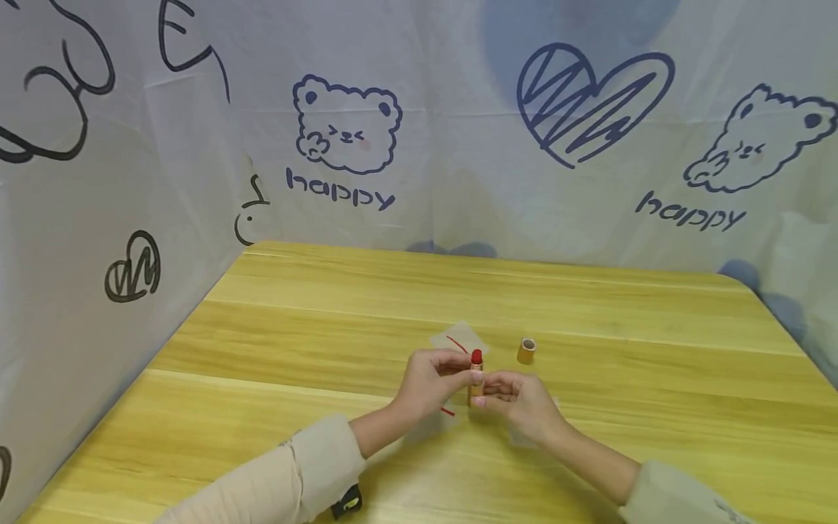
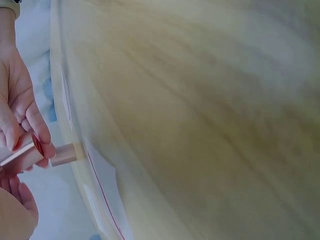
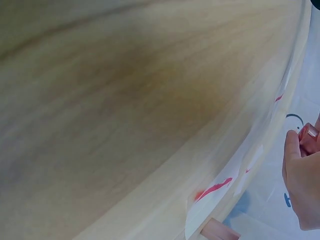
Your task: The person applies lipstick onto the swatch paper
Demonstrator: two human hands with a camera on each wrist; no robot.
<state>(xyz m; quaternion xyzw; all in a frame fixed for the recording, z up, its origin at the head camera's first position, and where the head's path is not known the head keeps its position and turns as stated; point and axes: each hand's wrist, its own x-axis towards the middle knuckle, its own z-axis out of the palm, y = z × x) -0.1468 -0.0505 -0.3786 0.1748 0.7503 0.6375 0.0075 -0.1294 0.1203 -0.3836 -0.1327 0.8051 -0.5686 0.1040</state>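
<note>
A lipstick with its red tip showing stands upright between my two hands. My left hand pinches its upper tube from the left, thumb in front. Lower down, my right hand grips the base between thumb and fingers. In the left wrist view the shiny tube lies at the left edge, partly covered by fingers. The lipstick's golden cap stands apart on the table, open end up, just beyond my right hand.
Beyond my left hand lies a pale paper with a red stroke. Another marked paper is partly hidden under my hands. A small black object sits by my left sleeve. The wooden table meets printed cloth behind.
</note>
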